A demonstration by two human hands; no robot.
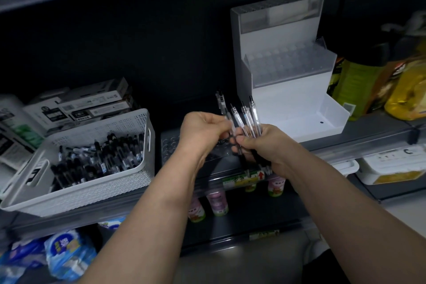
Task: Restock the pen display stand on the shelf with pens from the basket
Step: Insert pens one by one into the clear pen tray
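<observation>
A white perforated basket [96, 182] full of black and clear pens stands on the shelf at the left. The white and frosted pen display stand [288, 90] stands at the back right, its tiered holes holding no pens. My right hand [265, 145] grips a bunch of clear pens [247, 117] in front of the stand, tips pointing up. My left hand [205, 131] pinches one pen of that bunch. A clear holed insert [175, 145] lies flat on the shelf under my hands.
Stacked white boxes [92, 104] sit behind the basket. Green and yellow bottles [380, 90] stand right of the stand. A lower shelf holds small pink-capped bottles [216, 203] and blue packs [64, 253]. A white tub [391, 168] sits at the lower right.
</observation>
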